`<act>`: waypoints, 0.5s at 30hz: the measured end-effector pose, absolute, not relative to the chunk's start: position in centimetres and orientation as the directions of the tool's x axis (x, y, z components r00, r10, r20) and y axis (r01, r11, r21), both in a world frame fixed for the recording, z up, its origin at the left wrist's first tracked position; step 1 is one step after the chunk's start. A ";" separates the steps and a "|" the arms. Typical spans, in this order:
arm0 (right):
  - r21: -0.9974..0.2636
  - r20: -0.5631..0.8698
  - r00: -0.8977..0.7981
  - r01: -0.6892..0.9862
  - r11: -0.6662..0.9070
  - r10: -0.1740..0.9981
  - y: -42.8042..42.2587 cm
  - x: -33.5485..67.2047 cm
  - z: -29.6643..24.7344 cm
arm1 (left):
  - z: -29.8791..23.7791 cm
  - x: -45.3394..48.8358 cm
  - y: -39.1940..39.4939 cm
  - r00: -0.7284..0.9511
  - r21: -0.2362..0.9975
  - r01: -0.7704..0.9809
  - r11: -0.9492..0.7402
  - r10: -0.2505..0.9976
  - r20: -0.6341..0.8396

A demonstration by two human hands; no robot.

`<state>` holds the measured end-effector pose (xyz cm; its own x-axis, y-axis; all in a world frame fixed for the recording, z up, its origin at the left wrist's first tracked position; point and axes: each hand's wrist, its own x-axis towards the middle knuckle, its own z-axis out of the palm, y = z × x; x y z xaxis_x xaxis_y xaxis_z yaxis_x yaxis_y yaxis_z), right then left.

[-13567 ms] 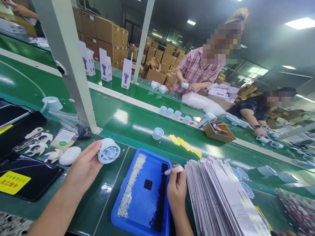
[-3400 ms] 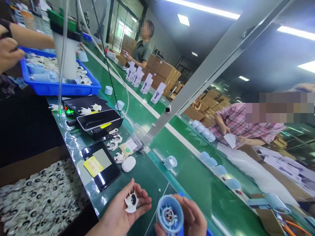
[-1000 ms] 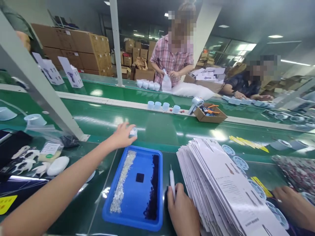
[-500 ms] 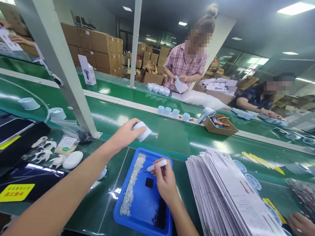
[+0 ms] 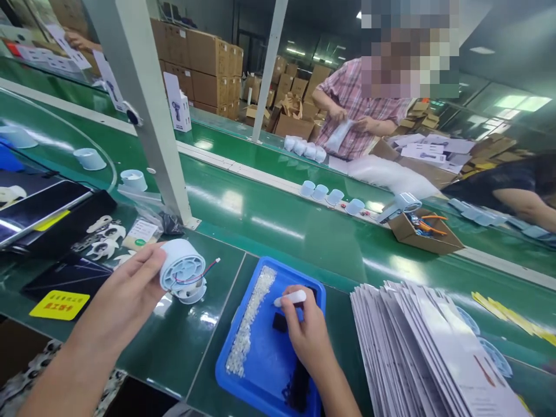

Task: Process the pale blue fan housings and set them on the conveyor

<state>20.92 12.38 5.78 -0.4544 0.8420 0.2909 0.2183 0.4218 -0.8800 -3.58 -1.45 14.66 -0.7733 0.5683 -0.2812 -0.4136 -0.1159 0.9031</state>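
My left hand (image 5: pixel 134 289) grips a light-blue round fan housing (image 5: pixel 182 263) by its side, tilted so its spoked face shows. A thin red and blue wire with a small white connector sticks out of it to the right. Just behind and below it, another pale round part (image 5: pixel 193 294) lies on the table. My right hand (image 5: pixel 304 315) pinches a white pen-like tool (image 5: pixel 290 299), its tip pointing left over the blue tray (image 5: pixel 271 370). In the tray, small clear pieces (image 5: pixel 249 324) line the left side, with a black square (image 5: pixel 280 322) in the middle and dark bits at lower right.
A tall stack of printed sheets (image 5: pixel 417 347) stands right of the tray. Across the green conveyor (image 5: pixel 260 214) are several blue cups (image 5: pixel 334 197) and a carton of tools (image 5: pixel 425 231). A metal post (image 5: pixel 147 127) rises at left. A co-worker (image 5: pixel 365 110) handles a white bag opposite.
My left hand has come back from over the conveyor to the near table with the housing, now turned to show its spokes. My right hand stays over the tray. The view has shifted left.
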 end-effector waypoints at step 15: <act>-0.867 0.314 -0.093 0.377 0.326 0.945 12.5 23.5 3.9 | 14.2 -2.4 0.4 -0.727 0.919 -0.383 -0.097 0.646 -0.235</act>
